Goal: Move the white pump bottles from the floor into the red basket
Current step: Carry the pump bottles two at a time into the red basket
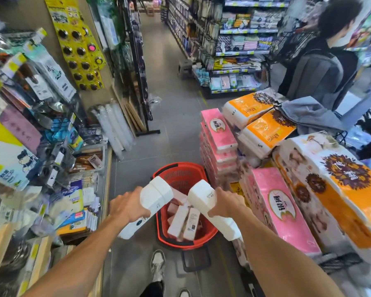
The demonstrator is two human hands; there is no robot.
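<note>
Grey tiled floor (171,86) between stocked shelves (240,39).

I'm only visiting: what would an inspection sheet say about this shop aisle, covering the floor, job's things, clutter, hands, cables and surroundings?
Surface: grey tiled floor of a shop aisle.
Job's things: left white bottle and right white bottle, both held over the red basket.
Clutter: pinkish boxes in the basket; pink tissue packs and orange tissue packs stacked to its right.
Hands: left hand and right hand each grip one bottle.
Cables: nothing seen.
Surroundings: stocked shelves; a person with a backpack, far right.
</note>
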